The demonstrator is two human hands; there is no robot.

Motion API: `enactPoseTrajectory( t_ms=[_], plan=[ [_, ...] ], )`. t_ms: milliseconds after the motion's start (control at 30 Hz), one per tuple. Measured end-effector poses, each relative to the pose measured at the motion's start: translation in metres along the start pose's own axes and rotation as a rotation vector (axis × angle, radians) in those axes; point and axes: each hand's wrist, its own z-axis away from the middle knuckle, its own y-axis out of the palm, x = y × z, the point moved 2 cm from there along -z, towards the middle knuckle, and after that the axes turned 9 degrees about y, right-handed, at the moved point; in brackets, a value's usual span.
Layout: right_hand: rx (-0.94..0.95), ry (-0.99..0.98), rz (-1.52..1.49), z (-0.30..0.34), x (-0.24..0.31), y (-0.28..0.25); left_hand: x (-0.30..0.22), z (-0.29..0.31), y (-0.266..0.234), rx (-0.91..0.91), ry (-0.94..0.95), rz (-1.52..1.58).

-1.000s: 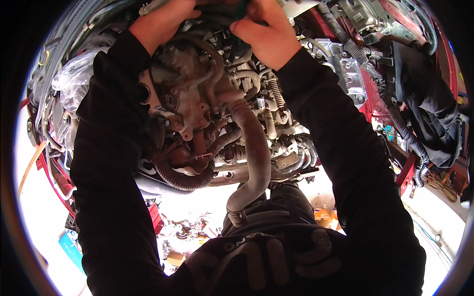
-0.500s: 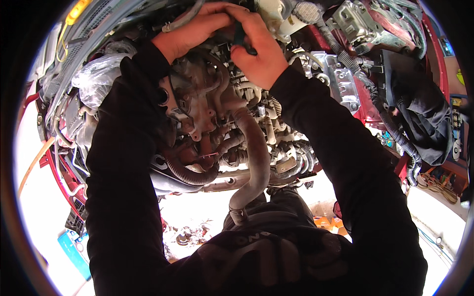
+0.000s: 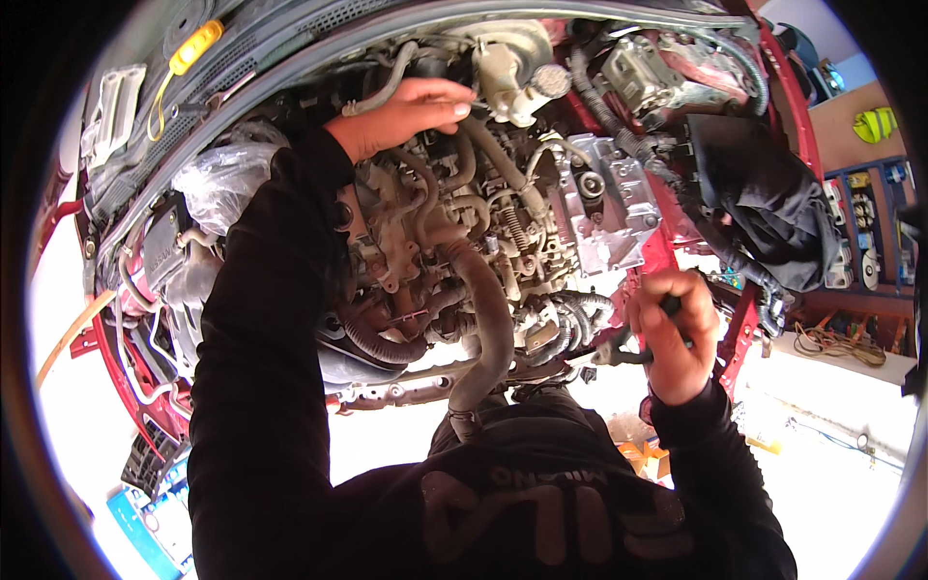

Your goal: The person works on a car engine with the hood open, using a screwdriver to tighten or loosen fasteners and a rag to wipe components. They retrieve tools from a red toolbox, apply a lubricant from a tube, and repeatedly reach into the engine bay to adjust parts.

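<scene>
My left hand (image 3: 411,114) reaches over the back of the engine (image 3: 454,213), close to a curved grey hose (image 3: 387,82). Its fingers are stretched out and apparently hold nothing; what the fingertips touch is hard to see. Near the front right of the engine bay, my right hand (image 3: 681,333) is closed around dark-handled pliers (image 3: 630,356). Their tip points left toward a bundle of corrugated hoses (image 3: 570,324), and the fingers partly cover the handles. A thick bent radiator hose (image 3: 488,319) runs from the engine toward my body.
A brake fluid reservoir (image 3: 527,92) stands behind the engine. Clear plastic (image 3: 222,184) lies at the left, black cloth (image 3: 773,213) at the right. A yellow tool (image 3: 196,46) and a wrench (image 3: 232,89) rest by the windscreen cowl. Red body edges flank the bay.
My right hand has pulled away from beside the left hand and come down to the right with the pliers. My left hand stays at the back. The view has shifted.
</scene>
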Motion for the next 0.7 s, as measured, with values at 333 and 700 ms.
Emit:
enactPoseTrajectory(
  t_ms=[333, 700],
  plan=[
    [-0.112, 0.041, 0.172, 0.093, 0.039, -0.063, -0.061, 0.049, -0.003, 0.1, -0.094, -0.054],
    [0.088, -0.008, 0.086, 0.106, 0.037, -0.125, -0.129, 0.2, 0.123, -0.59, -0.002, -1.016]
  ],
)
